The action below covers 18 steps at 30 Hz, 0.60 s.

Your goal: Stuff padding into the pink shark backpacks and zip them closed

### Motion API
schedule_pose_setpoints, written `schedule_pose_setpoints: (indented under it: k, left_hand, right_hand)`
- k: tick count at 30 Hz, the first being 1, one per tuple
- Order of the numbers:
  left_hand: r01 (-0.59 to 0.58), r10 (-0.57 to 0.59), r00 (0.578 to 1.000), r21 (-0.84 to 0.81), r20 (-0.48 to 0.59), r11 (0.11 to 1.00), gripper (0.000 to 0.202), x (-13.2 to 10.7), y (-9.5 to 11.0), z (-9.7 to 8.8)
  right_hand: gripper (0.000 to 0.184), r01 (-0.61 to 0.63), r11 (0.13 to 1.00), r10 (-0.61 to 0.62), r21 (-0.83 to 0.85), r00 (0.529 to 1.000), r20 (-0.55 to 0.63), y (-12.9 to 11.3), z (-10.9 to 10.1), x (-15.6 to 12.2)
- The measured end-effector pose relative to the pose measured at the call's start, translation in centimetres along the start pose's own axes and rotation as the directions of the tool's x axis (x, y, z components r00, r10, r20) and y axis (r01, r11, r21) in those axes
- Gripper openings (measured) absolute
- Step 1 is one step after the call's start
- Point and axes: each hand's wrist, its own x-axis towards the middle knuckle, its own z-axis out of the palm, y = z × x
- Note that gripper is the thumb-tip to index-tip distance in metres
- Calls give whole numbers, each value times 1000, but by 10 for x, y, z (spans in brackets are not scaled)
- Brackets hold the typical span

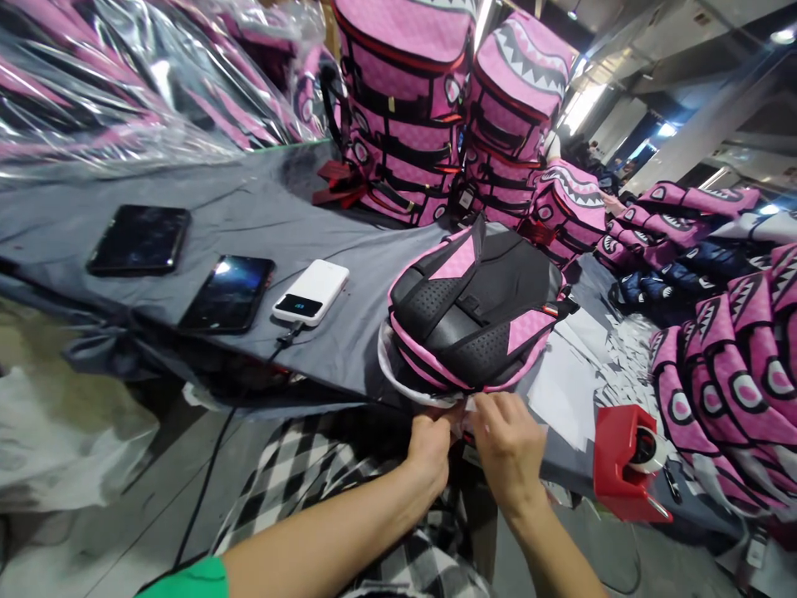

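A pink and black backpack lies face down at the near edge of a table covered in grey cloth, its padded back and straps facing up. My left hand and my right hand are side by side just under the bag's near rim. Both have their fingers pinched together on a small white tag or bit of wrapping at the bag's lower edge. What exactly they grip is mostly hidden by the fingers.
Two dark phones and a white power bank with a cable lie to the left. Stacked pink shark-mouth backpacks stand behind, more piled at right. A red tape dispenser sits right. Plastic-wrapped bags lie back left.
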Motion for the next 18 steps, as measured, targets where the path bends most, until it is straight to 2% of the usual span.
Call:
schedule_pose_setpoints:
  k: [5, 12, 18]
  left_hand:
    - [-28, 30, 999, -31, 43, 999, 29, -2, 2, -5]
    - [-65, 65, 982, -5, 175, 998, 37, -6, 5, -9]
    - [-140, 139, 990, 52, 38, 989, 29, 4, -3, -2]
  right_hand:
    - [15, 72, 996, -70, -43, 997, 41, -7, 22, -26]
    - [22, 60, 997, -58, 49, 998, -37, -6, 29, -54]
    - [17, 23, 993, -14, 120, 997, -78, -8, 26, -51]
